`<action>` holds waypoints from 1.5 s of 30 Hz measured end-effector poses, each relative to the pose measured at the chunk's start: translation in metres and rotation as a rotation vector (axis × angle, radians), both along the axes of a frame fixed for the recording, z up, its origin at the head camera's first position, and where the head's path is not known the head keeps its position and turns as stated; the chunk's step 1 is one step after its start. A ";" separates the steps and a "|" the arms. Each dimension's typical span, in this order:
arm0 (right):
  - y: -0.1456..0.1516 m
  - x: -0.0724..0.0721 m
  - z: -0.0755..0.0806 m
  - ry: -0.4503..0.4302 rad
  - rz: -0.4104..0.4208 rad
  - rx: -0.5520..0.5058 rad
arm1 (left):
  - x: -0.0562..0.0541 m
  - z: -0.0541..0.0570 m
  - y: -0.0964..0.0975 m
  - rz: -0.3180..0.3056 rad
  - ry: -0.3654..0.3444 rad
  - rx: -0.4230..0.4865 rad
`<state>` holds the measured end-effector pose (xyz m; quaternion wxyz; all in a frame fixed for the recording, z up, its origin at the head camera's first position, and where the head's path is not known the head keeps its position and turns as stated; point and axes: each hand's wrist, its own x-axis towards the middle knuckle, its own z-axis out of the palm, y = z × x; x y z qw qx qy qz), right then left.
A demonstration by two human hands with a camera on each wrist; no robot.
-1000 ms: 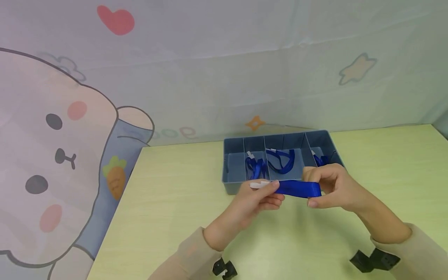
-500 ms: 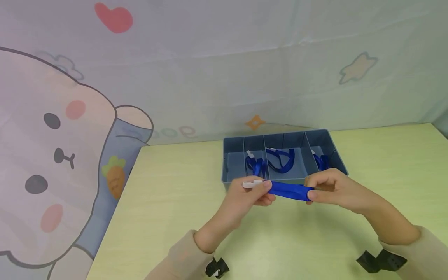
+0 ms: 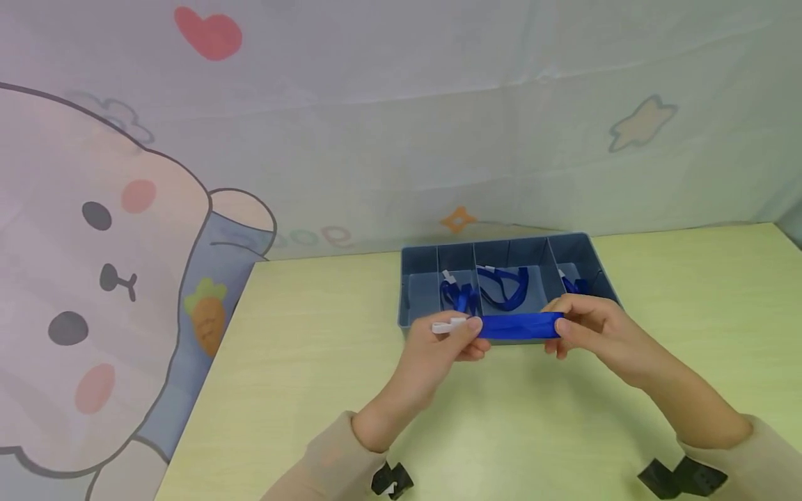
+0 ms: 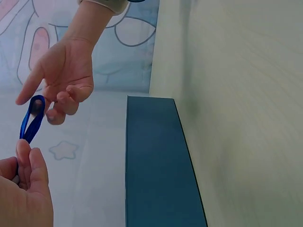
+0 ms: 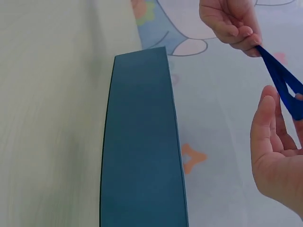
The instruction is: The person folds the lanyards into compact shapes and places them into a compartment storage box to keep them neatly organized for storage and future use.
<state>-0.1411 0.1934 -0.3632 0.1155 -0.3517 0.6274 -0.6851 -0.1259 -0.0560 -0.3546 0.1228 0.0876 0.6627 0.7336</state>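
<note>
A flat folded bundle of blue lanyard point(image 3: 520, 326) with a white plastic clip point(image 3: 448, 325) is stretched level between both hands, in front of the organizer box. My left hand point(image 3: 438, 351) pinches its clip end between thumb and fingers. At the other end my right hand point(image 3: 598, 337) holds the looped fold, thumb along the near side. In the left wrist view a finger of the right hand point(image 4: 66, 75) reaches into the loop of the lanyard point(image 4: 32, 125). The right wrist view shows the lanyard point(image 5: 279, 78) spread into two layers near the right hand point(image 5: 279, 146).
Behind the hands stands a blue-grey organizer box point(image 3: 418, 278) with several compartments. Blue lanyards point(image 3: 505, 287) lie in three of them. The pale yellow table point(image 3: 313, 334) meets a printed cloth backdrop point(image 3: 388, 139) right behind the box.
The right thumb has moved from beside the loop onto the lanyard's end. Both hands have shifted slightly left, and the lanyard has tilted, then come back level and taut.
</note>
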 end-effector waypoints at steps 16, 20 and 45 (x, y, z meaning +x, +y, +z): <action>-0.011 0.001 -0.004 -0.252 -0.293 0.040 | -0.004 -0.012 0.002 0.010 0.047 -0.036; -0.010 0.000 -0.005 -0.278 -0.320 -0.033 | -0.005 -0.012 0.002 0.000 0.042 -0.030; -0.014 -0.004 0.001 -0.246 -0.451 0.241 | -0.002 -0.017 0.003 0.034 0.069 -0.055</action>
